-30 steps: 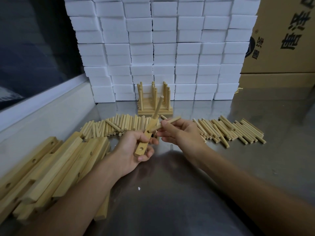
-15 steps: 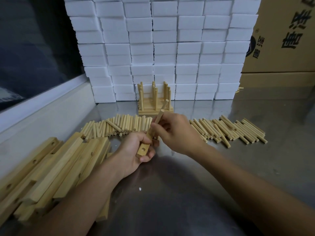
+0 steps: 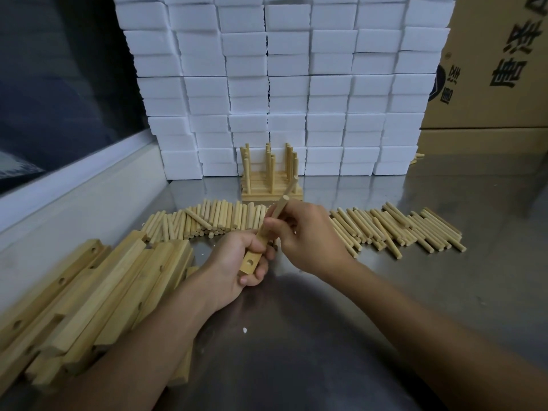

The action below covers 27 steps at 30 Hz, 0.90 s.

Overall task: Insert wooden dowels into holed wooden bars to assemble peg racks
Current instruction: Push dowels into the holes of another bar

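Note:
My left hand [image 3: 237, 262] grips a holed wooden bar [image 3: 252, 261] tilted up and away over the metal table [image 3: 326, 336]; one empty hole shows near its lower end. My right hand [image 3: 308, 235] pinches a dowel [image 3: 280, 207] that stands in the bar's middle and points up to the right. The bar's far end with another dowel [image 3: 292, 185] peeks out behind the right hand. Loose dowels lie in a left row [image 3: 207, 221] and a right row [image 3: 400, 229]. Finished peg racks [image 3: 271, 179] stand stacked at the back.
A heap of holed bars [image 3: 89, 298] covers the table's left side. A wall of white foam blocks [image 3: 281, 84] rises behind the racks. Cardboard boxes [image 3: 498, 69] stand at the back right. A white ledge [image 3: 74, 203] runs along the left.
My right hand has swung its dowel from pointing sideways to upright over the bar's middle and pushed it down there. The left hand has kept the bar nearly still.

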### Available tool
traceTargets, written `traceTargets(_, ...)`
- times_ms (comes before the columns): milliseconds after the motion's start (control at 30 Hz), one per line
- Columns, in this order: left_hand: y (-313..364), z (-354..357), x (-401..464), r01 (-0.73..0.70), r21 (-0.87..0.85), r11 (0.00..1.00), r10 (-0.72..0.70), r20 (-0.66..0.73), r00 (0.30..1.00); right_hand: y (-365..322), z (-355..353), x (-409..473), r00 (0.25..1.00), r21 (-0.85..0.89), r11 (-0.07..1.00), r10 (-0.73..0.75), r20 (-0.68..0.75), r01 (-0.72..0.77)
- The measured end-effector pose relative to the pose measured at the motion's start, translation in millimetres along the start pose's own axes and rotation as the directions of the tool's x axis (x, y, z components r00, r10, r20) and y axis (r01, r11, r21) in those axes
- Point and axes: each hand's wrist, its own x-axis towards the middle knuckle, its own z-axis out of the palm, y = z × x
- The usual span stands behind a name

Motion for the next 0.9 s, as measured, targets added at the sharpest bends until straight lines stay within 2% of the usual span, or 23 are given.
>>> traceTargets(100, 0, 0, 0, 0.004, -0.001, 1.000, -0.004, 0.010, 1.000, 0, -1, 0, 0.999, -0.022, 0.999, -0.036, 0.003, 0.036)
traceTargets(267, -1, 1, 0, -0.015, 0.031, 0.999, 0.015, 0.012, 1.000, 3, 4, -6, 0.989, -0.041, 0.997, -0.073, -0.126, 0.068)
traceTargets(333, -2, 2, 1, -0.025, 0.026, 0.999, 0.025, 0.009, 1.000, 3, 6, -6, 0.989, -0.008, 0.998, -0.062, -0.137, 0.061)
traceTargets(500, 1, 0, 0, -0.004, -0.060, 0.998, 0.006, 0.036, 0.999, 2, 5, -6, 0.995, 0.127, 0.990, 0.066, -0.077, -0.055)
traceTargets(600, 2, -3, 2, 0.000, -0.117, 0.993, 0.000, 0.000, 1.000, -3, 1, -3, 0.994, 0.250, 0.962, 0.113, 0.004, -0.110)
traceTargets(700, 2, -3, 4, 0.013, -0.142, 0.990, -0.019, -0.046, 0.999, -11, -2, -2, 0.998, 0.266, 0.962, 0.053, 0.038, -0.062)
traceTargets(800, 3, -5, 4, 0.020, -0.185, 0.983, -0.031, -0.057, 0.998, -16, -7, 1, 0.998, 0.208, 0.977, -0.053, 0.018, 0.048)
traceTargets(900, 3, -5, 3, 0.017, -0.158, 0.987, -0.024, -0.043, 0.999, -19, -13, 4, 0.996, 0.213, 0.973, -0.088, -0.017, 0.090)
